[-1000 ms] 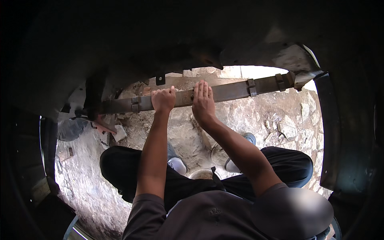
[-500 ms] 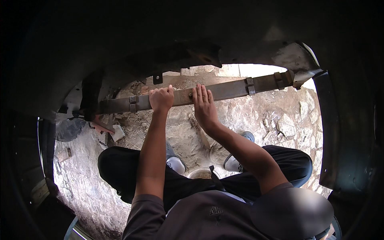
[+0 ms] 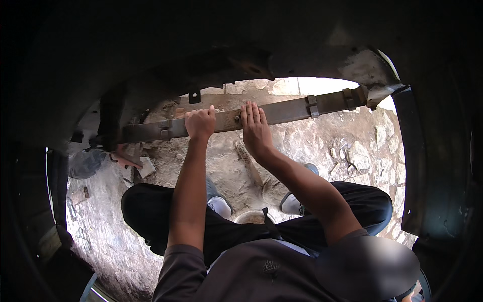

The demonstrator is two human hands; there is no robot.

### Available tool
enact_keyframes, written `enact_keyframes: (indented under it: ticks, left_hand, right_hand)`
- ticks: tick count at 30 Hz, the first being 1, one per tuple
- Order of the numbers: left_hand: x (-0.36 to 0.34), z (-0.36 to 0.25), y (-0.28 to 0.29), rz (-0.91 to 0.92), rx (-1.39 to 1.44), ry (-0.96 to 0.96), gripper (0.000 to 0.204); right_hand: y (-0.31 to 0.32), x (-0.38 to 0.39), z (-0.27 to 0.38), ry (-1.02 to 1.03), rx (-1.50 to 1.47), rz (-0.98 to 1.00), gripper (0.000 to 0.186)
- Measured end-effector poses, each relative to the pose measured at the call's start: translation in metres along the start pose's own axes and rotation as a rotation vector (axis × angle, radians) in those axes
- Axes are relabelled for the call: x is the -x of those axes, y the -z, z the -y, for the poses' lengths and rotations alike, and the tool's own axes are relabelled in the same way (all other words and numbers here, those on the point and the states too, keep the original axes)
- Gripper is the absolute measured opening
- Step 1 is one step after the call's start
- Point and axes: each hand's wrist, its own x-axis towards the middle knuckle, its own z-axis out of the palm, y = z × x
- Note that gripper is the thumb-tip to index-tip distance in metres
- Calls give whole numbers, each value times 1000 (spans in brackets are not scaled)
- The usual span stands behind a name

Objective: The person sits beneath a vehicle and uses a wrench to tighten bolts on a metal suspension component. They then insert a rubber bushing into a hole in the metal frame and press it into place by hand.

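A long grey steel leaf spring point(image 3: 287, 111) spans the view from lower left to upper right. Metal clamps wrap it, one clamp point(image 3: 313, 106) to the right of my hands and another clamp point(image 3: 165, 130) to the left. My left hand point(image 3: 200, 125) is closed around the spring left of its middle, thumb up. Just right of a small bolt head point(image 3: 237, 118), my right hand point(image 3: 256, 132) lies flat on the spring with its fingers stretched out and holds nothing.
Dark vehicle bodywork point(image 3: 302, 40) arches overhead and down both sides. The spring's right end meets a metal bracket point(image 3: 373, 95). Below lies rough stony ground point(image 3: 302, 143) with loose stones point(image 3: 358, 156). A reddish piece point(image 3: 128, 157) lies at the left. A round seat point(image 3: 254, 217) shows between my legs.
The whole view has shifted slightly. Both hands keep their places on the leaf spring, the left closed around it and the right flat.
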Motion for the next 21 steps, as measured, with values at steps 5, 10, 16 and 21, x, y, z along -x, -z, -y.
enact_keyframes:
  ticks: [5,10,16,21]
  left_hand:
    - [1,-4,0,-6,5,-6,51]
    - [1,3,-4,1,14,-6,51]
    - [-1,-1,-1,1,-37,-2,51]
    - [1,0,-3,8,-6,-4,51]
  right_hand:
    - [-9,3,12,-54,141,15,67]
    - [-1,26,29,-19,229,77,71]
    - [-5,-15,13,-95,92,25,67]
    - [1,-4,20,-89,162,84,69]
